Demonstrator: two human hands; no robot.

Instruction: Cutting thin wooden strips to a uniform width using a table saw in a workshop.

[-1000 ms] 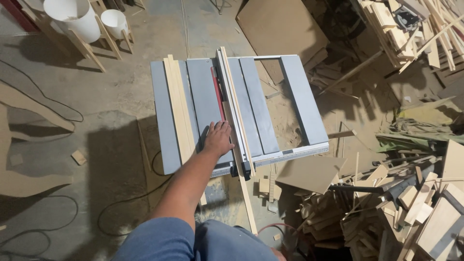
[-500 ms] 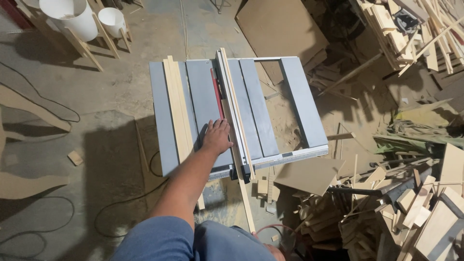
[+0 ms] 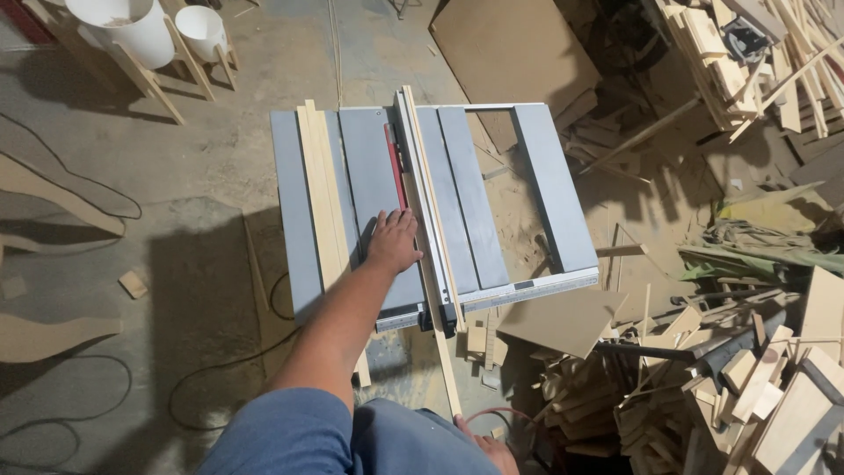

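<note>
**Two hands, one close to a saw's red insert**

One head-camera view looked down on a grey table saw (image 3: 554, 185). The left hand (image 3: 393, 242) lay flat, fingers spread, holding nothing, just beside the red blade insert (image 3: 395, 167). The right hand (image 3: 486, 446), low at the frame edge, touched a thin wood strip (image 3: 431, 255) along the fence; its grip could not be told. A slip sideways could have carried the fingers onto the blade slot.

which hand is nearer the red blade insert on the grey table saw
Left. The left hand lies flat on the grey table saw top, right at the near end of the red blade insert. The right hand is low by the person's lap, well off the saw.
</note>
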